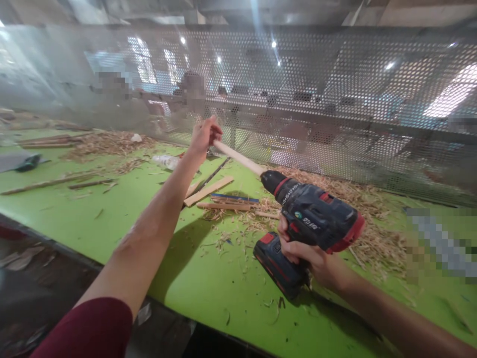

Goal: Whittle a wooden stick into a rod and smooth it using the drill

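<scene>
My right hand (300,248) is wrapped round the handle of a black and red cordless drill (313,209), which points up and to the left. From the drill's chuck sticks out a pale, round wooden rod (240,158). At the rod's far end is my left hand (206,133), raised above the table with its fingers curled by the tip. Whether those fingers press on the rod or something thin against it is hard to make out. Below the rod lie flat wooden strips (209,191) and a blue-edged strip (234,198).
Curly wood shavings (372,223) are heaped at the right and back left of the green table (208,258). A clear plastic bottle (166,161) lies beyond my left forearm. Thin sticks (52,182) rest at the left. A perforated metal screen (298,99) stands along the back.
</scene>
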`<state>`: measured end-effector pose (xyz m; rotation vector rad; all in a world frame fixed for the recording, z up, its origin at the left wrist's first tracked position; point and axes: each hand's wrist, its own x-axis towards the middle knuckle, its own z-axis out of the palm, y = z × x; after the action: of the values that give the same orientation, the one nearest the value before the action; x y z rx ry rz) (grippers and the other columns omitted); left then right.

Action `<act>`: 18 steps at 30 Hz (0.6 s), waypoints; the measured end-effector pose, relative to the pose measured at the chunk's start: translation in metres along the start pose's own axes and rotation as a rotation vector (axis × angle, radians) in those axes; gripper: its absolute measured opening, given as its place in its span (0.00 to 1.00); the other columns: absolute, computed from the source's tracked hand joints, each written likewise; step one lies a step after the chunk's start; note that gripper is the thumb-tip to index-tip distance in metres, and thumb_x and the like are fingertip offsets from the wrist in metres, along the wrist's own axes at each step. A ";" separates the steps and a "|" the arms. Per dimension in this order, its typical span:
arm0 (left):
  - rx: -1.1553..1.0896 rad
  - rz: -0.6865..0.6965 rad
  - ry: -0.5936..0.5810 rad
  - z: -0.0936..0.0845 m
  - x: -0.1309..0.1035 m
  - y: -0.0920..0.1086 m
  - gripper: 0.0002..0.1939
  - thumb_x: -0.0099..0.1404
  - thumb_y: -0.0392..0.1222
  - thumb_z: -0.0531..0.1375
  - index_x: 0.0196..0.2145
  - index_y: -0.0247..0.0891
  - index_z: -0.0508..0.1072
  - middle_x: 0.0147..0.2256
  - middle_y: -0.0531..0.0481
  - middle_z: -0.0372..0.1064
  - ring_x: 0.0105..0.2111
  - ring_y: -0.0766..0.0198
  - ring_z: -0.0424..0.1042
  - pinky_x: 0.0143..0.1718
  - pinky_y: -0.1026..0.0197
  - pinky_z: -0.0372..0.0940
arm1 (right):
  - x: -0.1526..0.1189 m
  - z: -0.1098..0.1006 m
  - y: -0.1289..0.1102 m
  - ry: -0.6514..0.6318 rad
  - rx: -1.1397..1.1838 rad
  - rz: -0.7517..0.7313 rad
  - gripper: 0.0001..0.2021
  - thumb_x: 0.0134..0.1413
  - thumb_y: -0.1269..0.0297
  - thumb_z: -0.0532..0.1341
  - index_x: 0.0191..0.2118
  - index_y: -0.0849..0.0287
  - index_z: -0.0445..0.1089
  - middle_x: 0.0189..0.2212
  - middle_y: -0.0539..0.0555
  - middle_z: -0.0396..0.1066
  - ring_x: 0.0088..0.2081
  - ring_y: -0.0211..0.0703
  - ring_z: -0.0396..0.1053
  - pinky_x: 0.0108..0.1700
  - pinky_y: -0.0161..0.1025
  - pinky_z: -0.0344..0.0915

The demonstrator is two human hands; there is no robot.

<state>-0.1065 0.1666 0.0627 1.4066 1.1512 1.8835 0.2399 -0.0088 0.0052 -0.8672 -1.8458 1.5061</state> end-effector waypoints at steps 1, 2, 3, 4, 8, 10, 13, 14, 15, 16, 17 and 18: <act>-0.021 -0.019 0.010 0.000 -0.001 0.000 0.27 0.71 0.62 0.57 0.21 0.42 0.69 0.16 0.51 0.66 0.17 0.68 0.67 0.19 0.65 0.61 | 0.000 0.000 0.000 -0.002 0.004 0.000 0.11 0.55 0.58 0.64 0.39 0.55 0.65 0.24 0.44 0.60 0.24 0.37 0.55 0.34 0.39 0.58; -0.043 -0.036 0.021 0.001 -0.002 0.001 0.27 0.71 0.62 0.57 0.22 0.42 0.69 0.17 0.51 0.68 0.18 0.67 0.68 0.20 0.65 0.62 | 0.000 0.000 0.000 -0.004 0.010 0.001 0.10 0.55 0.58 0.64 0.39 0.55 0.65 0.24 0.44 0.60 0.25 0.37 0.55 0.34 0.39 0.58; -0.063 -0.050 0.021 0.002 -0.004 0.003 0.27 0.71 0.63 0.56 0.22 0.42 0.70 0.18 0.50 0.69 0.19 0.67 0.69 0.21 0.65 0.63 | 0.000 0.000 0.000 -0.007 0.011 -0.001 0.10 0.56 0.58 0.63 0.39 0.55 0.65 0.24 0.45 0.59 0.25 0.37 0.55 0.35 0.39 0.58; -0.070 -0.062 -0.004 0.004 -0.006 0.005 0.28 0.72 0.63 0.56 0.23 0.41 0.70 0.19 0.50 0.70 0.20 0.67 0.70 0.22 0.65 0.64 | 0.000 -0.001 -0.001 -0.016 0.004 -0.003 0.09 0.56 0.58 0.63 0.39 0.55 0.64 0.24 0.45 0.59 0.25 0.37 0.55 0.35 0.39 0.58; -0.064 -0.066 -0.102 0.011 -0.013 0.014 0.29 0.73 0.65 0.53 0.24 0.40 0.71 0.21 0.50 0.71 0.21 0.67 0.72 0.25 0.65 0.66 | 0.000 -0.001 -0.003 -0.031 -0.040 -0.004 0.12 0.57 0.54 0.63 0.39 0.55 0.63 0.23 0.44 0.58 0.24 0.38 0.55 0.35 0.40 0.58; -0.058 -0.055 -0.133 0.012 -0.016 0.018 0.29 0.73 0.64 0.53 0.25 0.40 0.71 0.21 0.50 0.72 0.22 0.67 0.72 0.26 0.65 0.67 | 0.000 -0.001 -0.003 -0.024 -0.047 0.011 0.13 0.57 0.52 0.62 0.39 0.55 0.63 0.23 0.44 0.58 0.25 0.38 0.55 0.35 0.41 0.59; -0.059 -0.042 -0.167 0.013 -0.018 0.020 0.27 0.74 0.62 0.55 0.25 0.39 0.72 0.22 0.50 0.72 0.21 0.68 0.72 0.26 0.65 0.67 | 0.000 -0.001 -0.002 -0.016 -0.053 -0.002 0.13 0.57 0.52 0.63 0.38 0.55 0.64 0.22 0.44 0.58 0.25 0.39 0.56 0.36 0.41 0.60; -0.058 -0.043 -0.180 0.013 -0.018 0.020 0.26 0.74 0.61 0.56 0.25 0.39 0.72 0.22 0.50 0.72 0.21 0.68 0.71 0.26 0.65 0.67 | 0.000 -0.001 -0.001 -0.014 -0.050 -0.007 0.12 0.57 0.53 0.63 0.38 0.55 0.64 0.22 0.44 0.58 0.24 0.39 0.56 0.35 0.41 0.60; -0.054 -0.046 -0.193 0.013 -0.019 0.021 0.26 0.73 0.60 0.56 0.25 0.39 0.72 0.22 0.50 0.72 0.21 0.68 0.71 0.26 0.65 0.66 | 0.000 -0.001 -0.001 -0.012 -0.044 -0.009 0.12 0.57 0.53 0.63 0.38 0.55 0.64 0.22 0.44 0.59 0.24 0.38 0.56 0.35 0.41 0.59; -0.050 -0.050 -0.206 0.013 -0.019 0.021 0.26 0.73 0.60 0.57 0.25 0.39 0.72 0.22 0.50 0.72 0.21 0.68 0.71 0.26 0.65 0.66 | 0.001 -0.001 -0.001 -0.014 -0.036 -0.009 0.11 0.57 0.54 0.63 0.38 0.55 0.64 0.22 0.44 0.59 0.24 0.38 0.55 0.35 0.40 0.59; -0.045 -0.053 -0.215 0.013 -0.020 0.022 0.26 0.73 0.60 0.57 0.26 0.39 0.72 0.22 0.50 0.72 0.21 0.69 0.71 0.25 0.65 0.66 | 0.001 -0.001 -0.002 -0.017 -0.030 -0.007 0.11 0.57 0.55 0.63 0.38 0.55 0.64 0.23 0.44 0.59 0.24 0.38 0.55 0.35 0.40 0.59; -0.041 -0.054 -0.220 0.013 -0.020 0.022 0.26 0.73 0.61 0.58 0.26 0.39 0.72 0.22 0.49 0.72 0.21 0.68 0.71 0.25 0.65 0.66 | 0.001 -0.001 -0.003 -0.022 -0.028 -0.007 0.10 0.57 0.56 0.63 0.38 0.55 0.64 0.23 0.45 0.59 0.24 0.38 0.55 0.35 0.40 0.59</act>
<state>-0.0857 0.1434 0.0730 1.5022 1.0271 1.6586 0.2403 -0.0078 0.0083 -0.8591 -1.8883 1.4947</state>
